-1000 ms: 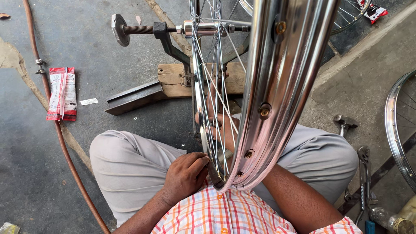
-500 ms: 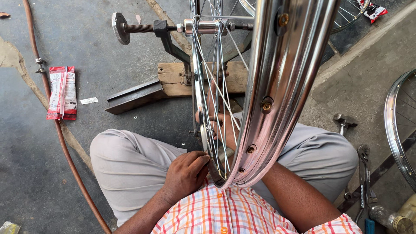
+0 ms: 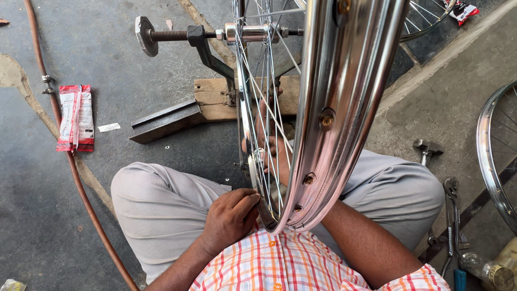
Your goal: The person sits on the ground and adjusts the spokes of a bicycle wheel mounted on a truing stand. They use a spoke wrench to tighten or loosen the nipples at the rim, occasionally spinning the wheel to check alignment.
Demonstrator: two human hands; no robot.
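A shiny chrome bicycle wheel rim (image 3: 344,108) with thin spokes (image 3: 264,97) stands upright on an axle stand (image 3: 207,46) in front of me, above my crossed legs in grey trousers. My left hand (image 3: 231,215) rests at the rim's lowest part, fingers curled and pinched against its edge where the spokes meet it. My right hand (image 3: 272,153) reaches in from the far side of the wheel. It shows only through the spokes and the rim half hides it, so its grip is unclear.
A brown hose (image 3: 70,156) runs down the left of the concrete floor beside a red and white packet (image 3: 75,116). A wooden block (image 3: 212,99) and a metal bar (image 3: 161,121) lie under the stand. At right lie a hammer (image 3: 425,148), pliers (image 3: 451,215), a bottle (image 3: 487,269) and a second wheel (image 3: 493,156).
The rim has turned a little: its brass spoke nipples have shifted up along the rim. My left hand stays at the rim's bottom.
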